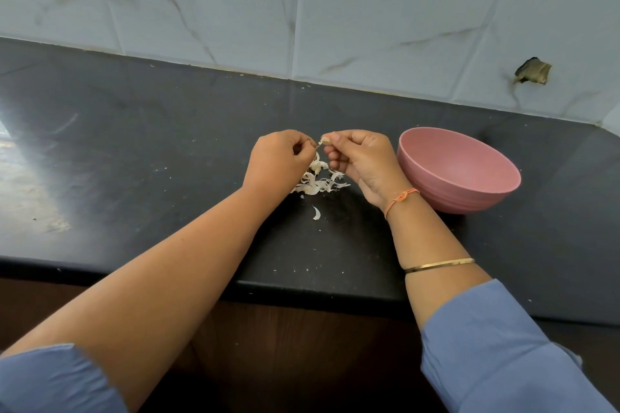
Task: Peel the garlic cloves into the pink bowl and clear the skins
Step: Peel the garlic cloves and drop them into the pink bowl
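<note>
Above the skins (317, 182) on the counter (167, 144), the right hand (360, 161) is pinching a clove (324, 140) in curled fingers. The left hand (278, 157), also curled, is nipping its skin. A hard tug is likely risking the clove slipping into the skins, missing the bowl (459, 174) just right.

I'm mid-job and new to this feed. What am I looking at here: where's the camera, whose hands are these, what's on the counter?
No machine here: these are a person's two bare hands, seen by one wide-angle camera worn on their head, looking forward and down. The left hand and right hand meet above the black countertop, their fingers pinching a small garlic clove between them. Beneath lies a pile of pale garlic skins, one loose skin nearer the person. The pink bowl stands just right of the right hand.
</note>
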Demonstrator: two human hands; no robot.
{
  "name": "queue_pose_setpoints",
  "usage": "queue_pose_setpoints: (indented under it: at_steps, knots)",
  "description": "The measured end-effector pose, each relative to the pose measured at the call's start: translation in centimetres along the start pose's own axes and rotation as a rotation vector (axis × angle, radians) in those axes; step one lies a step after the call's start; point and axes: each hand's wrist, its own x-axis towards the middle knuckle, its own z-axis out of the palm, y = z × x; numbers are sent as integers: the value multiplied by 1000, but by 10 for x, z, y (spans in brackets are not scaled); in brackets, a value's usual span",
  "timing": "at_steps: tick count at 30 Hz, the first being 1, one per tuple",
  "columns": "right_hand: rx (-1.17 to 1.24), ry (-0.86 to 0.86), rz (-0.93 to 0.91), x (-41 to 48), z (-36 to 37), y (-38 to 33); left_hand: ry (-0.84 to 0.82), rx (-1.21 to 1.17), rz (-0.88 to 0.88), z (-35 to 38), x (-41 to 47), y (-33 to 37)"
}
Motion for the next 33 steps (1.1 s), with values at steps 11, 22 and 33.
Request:
queue_pose_setpoints:
  at_steps: [11,22,33]
  knots:
    - [98,-6,39,-1,-2,0,20,-131,48,0,-4,2]
    - [44,-55,28,0,-2,2,43,-62,51,0,-2,1]
    - [166,-175,5,-3,-2,-2,45,-48,46,1,-1,-1]
